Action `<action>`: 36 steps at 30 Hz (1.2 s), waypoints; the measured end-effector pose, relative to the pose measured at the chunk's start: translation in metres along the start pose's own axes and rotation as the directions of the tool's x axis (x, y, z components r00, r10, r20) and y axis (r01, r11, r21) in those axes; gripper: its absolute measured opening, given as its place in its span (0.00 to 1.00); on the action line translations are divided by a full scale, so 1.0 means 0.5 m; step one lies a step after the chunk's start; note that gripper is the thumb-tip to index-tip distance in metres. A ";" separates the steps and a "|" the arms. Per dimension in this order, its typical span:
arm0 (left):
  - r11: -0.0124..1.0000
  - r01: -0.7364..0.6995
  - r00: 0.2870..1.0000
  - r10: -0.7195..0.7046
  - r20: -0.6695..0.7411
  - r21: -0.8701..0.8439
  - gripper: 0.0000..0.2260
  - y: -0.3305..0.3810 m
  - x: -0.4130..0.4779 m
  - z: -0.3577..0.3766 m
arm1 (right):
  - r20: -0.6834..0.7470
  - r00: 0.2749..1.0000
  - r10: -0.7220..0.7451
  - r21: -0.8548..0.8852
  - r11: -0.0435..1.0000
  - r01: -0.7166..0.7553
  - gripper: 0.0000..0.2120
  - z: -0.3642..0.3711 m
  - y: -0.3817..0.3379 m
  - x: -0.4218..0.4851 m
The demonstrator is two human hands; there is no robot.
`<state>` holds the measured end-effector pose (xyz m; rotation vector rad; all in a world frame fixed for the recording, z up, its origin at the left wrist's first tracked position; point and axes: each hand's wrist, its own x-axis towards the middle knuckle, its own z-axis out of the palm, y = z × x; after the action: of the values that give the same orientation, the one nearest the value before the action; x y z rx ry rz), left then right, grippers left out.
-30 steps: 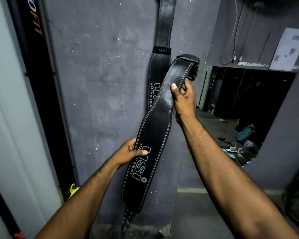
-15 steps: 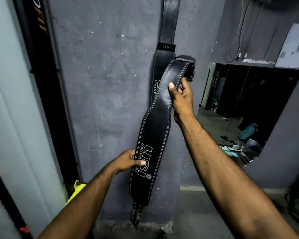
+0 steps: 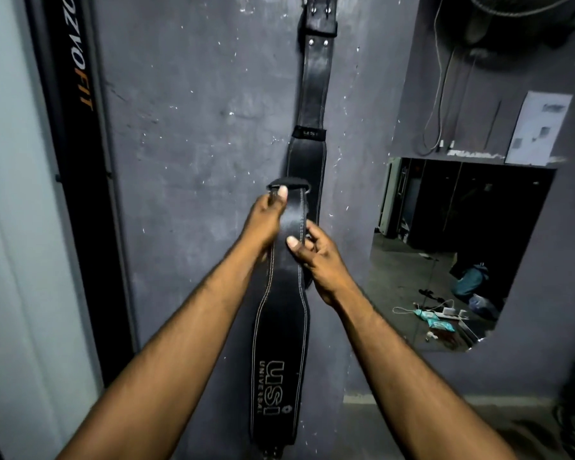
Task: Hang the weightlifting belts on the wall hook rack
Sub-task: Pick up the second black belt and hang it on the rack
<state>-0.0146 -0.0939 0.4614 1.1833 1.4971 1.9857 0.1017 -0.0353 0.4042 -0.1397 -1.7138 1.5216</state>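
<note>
A black leather weightlifting belt [image 3: 313, 91] hangs flat on the grey wall from a point at the top edge of the view; the hook itself is cut off. In front of it I hold a second black belt [image 3: 279, 356] with USI Universal lettering, hanging straight down. My left hand [image 3: 265, 218] grips its upper end just below the loop, thumb on top. My right hand [image 3: 316, 257] pinches the belt's right edge slightly lower. The held belt's lower end runs out of view at the bottom.
A black upright frame with orange lettering [image 3: 77, 134] stands to the left against a pale wall. To the right, a wall opening or mirror [image 3: 458, 247] shows a floor with cables and packets. Wires [image 3: 440, 94] hang on the wall above it.
My left hand has moved up from the belt's lettered middle to its upper end. My right hand has dropped slightly lower. The belt now hangs vertical instead of slanting.
</note>
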 end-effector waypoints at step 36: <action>0.941 -0.198 0.940 0.262 -0.220 0.274 0.32 -0.035 0.059 -0.099 | -0.070 0.991 -0.114 -0.480 0.875 0.066 0.31 0.080 -0.048 0.145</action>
<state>-0.0742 -0.0958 0.4530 1.2961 1.8546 2.2250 0.0392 -0.0313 0.4633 -0.3770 -1.9580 0.9795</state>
